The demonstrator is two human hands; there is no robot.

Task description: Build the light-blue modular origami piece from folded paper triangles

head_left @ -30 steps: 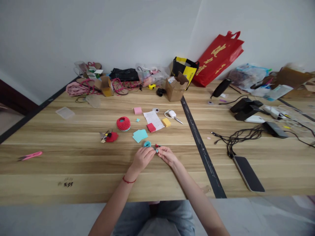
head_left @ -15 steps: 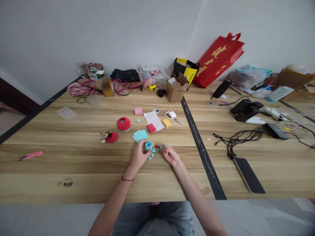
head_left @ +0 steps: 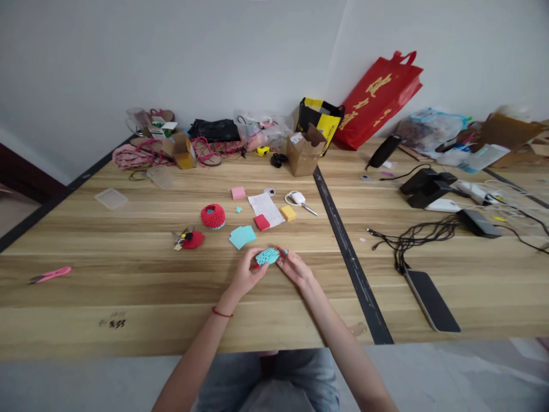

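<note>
In front of me a turquoise folded-paper piece [head_left: 267, 256], built of many small interlocked units, is tilted between my two hands. My left hand [head_left: 247, 273] grips its left side between thumb and fingers. My right hand [head_left: 297, 269] is at its right end, the fingertips pinched on a small turquoise paper unit [head_left: 286, 252]. A bit of red shows under the piece by my left fingers; what it belongs to is hidden. Just beyond are turquoise paper sheets [head_left: 242, 236]. Farther left stands a round red folded-paper piece [head_left: 213, 216] with turquoise at its base.
Red [head_left: 261, 222], yellow [head_left: 289, 213] and pink [head_left: 238, 193] paper stacks lie around a white written sheet [head_left: 271, 201]. Scissors [head_left: 309, 210] are at right, pink-handled snips [head_left: 50, 275] far left. A black strip [head_left: 349, 252] crosses the table; cables [head_left: 412, 237] lie beyond it.
The turquoise piece has turned from opening-up onto its side, showing its outer wall. My right hand has moved left, up to the piece. The view has shifted slightly.
</note>
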